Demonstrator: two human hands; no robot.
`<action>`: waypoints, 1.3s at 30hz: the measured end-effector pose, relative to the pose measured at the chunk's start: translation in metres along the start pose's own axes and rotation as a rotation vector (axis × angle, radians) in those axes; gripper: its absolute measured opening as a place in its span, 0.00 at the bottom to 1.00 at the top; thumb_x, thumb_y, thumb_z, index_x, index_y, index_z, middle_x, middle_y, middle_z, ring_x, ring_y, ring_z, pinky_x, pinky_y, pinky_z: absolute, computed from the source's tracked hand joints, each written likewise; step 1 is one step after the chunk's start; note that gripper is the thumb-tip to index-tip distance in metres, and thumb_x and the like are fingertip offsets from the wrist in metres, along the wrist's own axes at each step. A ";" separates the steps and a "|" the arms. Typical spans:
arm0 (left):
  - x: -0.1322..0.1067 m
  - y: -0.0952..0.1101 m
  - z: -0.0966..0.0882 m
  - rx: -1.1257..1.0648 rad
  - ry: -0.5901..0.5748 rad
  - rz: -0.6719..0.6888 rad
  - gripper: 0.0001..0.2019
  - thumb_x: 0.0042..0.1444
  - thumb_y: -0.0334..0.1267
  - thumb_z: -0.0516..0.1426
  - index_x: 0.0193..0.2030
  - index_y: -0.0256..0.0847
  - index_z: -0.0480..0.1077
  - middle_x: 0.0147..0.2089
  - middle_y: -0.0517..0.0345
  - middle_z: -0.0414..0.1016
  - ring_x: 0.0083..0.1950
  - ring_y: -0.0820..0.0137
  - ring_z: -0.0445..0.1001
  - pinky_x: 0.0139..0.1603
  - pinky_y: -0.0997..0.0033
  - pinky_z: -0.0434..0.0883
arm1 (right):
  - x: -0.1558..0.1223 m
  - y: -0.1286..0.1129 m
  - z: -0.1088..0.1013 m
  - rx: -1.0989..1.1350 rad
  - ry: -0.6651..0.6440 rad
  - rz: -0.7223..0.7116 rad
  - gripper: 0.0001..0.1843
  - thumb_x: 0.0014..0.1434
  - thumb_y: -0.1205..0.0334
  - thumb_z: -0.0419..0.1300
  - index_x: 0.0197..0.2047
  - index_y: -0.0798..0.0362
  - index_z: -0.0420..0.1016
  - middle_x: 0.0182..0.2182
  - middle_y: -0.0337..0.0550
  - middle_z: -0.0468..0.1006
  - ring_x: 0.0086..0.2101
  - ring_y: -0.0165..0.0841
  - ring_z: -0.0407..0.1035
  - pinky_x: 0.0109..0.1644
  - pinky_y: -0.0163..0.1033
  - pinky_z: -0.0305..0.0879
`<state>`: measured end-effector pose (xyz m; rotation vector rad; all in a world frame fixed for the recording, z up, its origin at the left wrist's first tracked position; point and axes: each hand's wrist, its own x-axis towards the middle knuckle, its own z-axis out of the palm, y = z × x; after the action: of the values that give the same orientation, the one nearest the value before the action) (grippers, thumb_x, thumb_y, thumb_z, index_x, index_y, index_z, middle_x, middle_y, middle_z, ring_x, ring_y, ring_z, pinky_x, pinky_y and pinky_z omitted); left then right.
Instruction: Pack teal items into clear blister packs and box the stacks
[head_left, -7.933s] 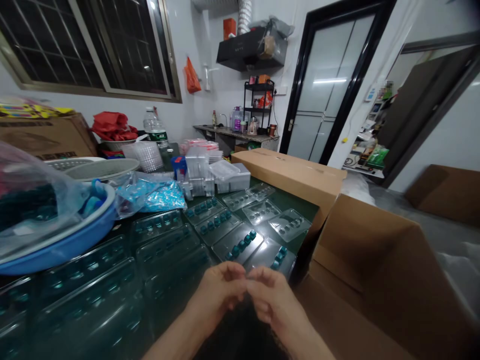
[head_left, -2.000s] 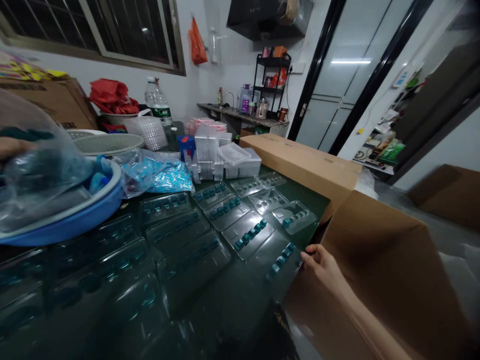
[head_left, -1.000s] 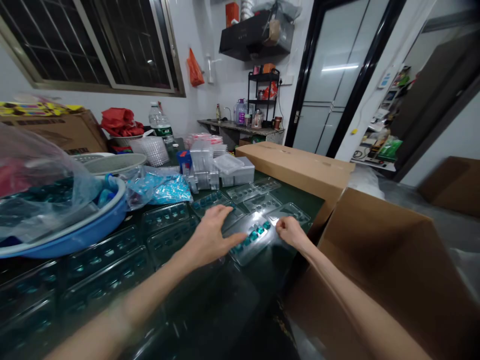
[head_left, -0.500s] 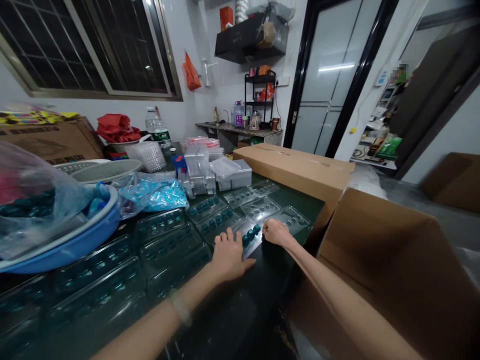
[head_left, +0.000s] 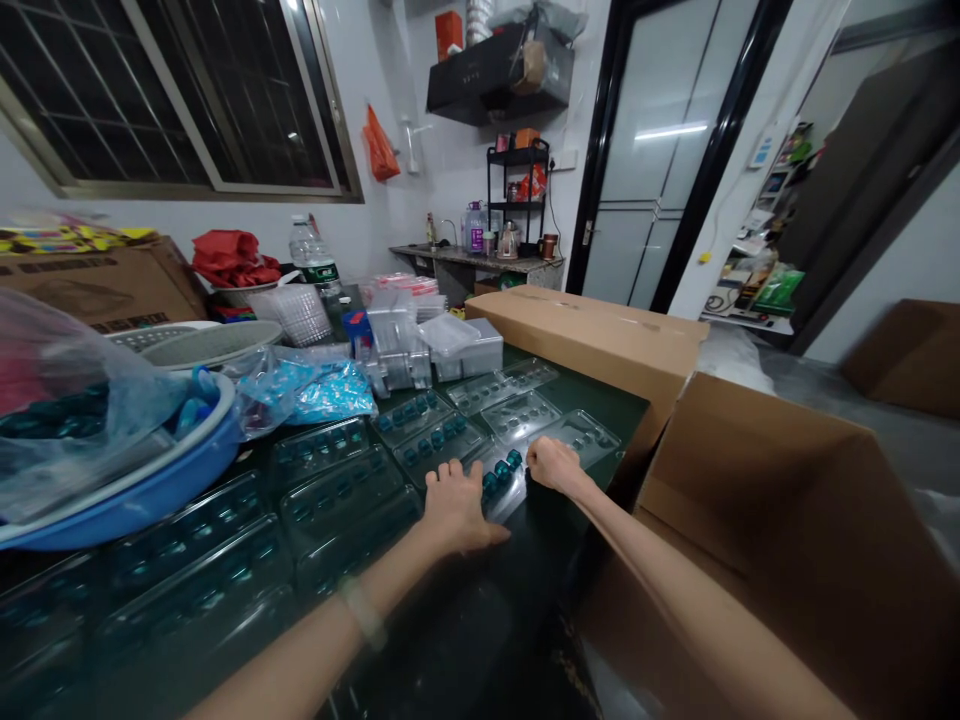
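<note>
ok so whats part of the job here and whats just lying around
In use: left hand, right hand, the clear tray of teal pieces between them, matching trays beside it.
Lying about: blue plastic basin, water bottle, orange plastic bag.

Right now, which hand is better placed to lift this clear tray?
Probably the right hand: it rests on the clear tray, beside the teal pieces; the left hand only reaches the tray's near edge.

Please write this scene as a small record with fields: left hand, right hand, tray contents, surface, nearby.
Left hand: fingers on the near edge of a clear plastic blister tray
Right hand: curled on the same tray, further along
Tray contents: teal pieces in a row
Surface: dark green table top
Nearby: other blister trays; open cardboard box at right
</note>
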<state>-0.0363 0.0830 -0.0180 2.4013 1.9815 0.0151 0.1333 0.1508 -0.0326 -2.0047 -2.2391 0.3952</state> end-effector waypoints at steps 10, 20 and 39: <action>0.018 0.008 -0.007 0.023 -0.121 0.027 0.49 0.21 0.60 0.59 0.54 0.43 0.57 0.46 0.44 0.65 0.48 0.50 0.62 0.45 0.54 0.57 | -0.009 0.015 -0.001 0.095 -0.045 -0.036 0.07 0.45 0.64 0.57 0.27 0.53 0.76 0.30 0.45 0.77 0.35 0.37 0.70 0.29 0.32 0.56; 0.008 0.006 0.005 -0.036 -0.059 0.094 0.51 0.24 0.56 0.59 0.60 0.47 0.45 0.48 0.45 0.59 0.49 0.52 0.60 0.45 0.55 0.57 | -0.026 0.021 0.011 0.497 -0.056 0.096 0.09 0.46 0.67 0.53 0.33 0.55 0.70 0.24 0.41 0.72 0.22 0.26 0.63 0.22 0.30 0.51; 0.049 -0.051 -0.057 0.084 0.061 -0.085 0.54 0.23 0.57 0.59 0.61 0.48 0.43 0.48 0.42 0.61 0.49 0.48 0.59 0.45 0.51 0.54 | 0.044 -0.038 -0.022 0.867 -0.200 -0.073 0.11 0.58 0.60 0.52 0.40 0.59 0.67 0.31 0.41 0.71 0.22 0.22 0.62 0.22 0.29 0.60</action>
<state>-0.0788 0.1413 0.0368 2.3911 2.1515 0.0032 0.0966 0.1931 -0.0057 -1.4463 -1.7312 1.3234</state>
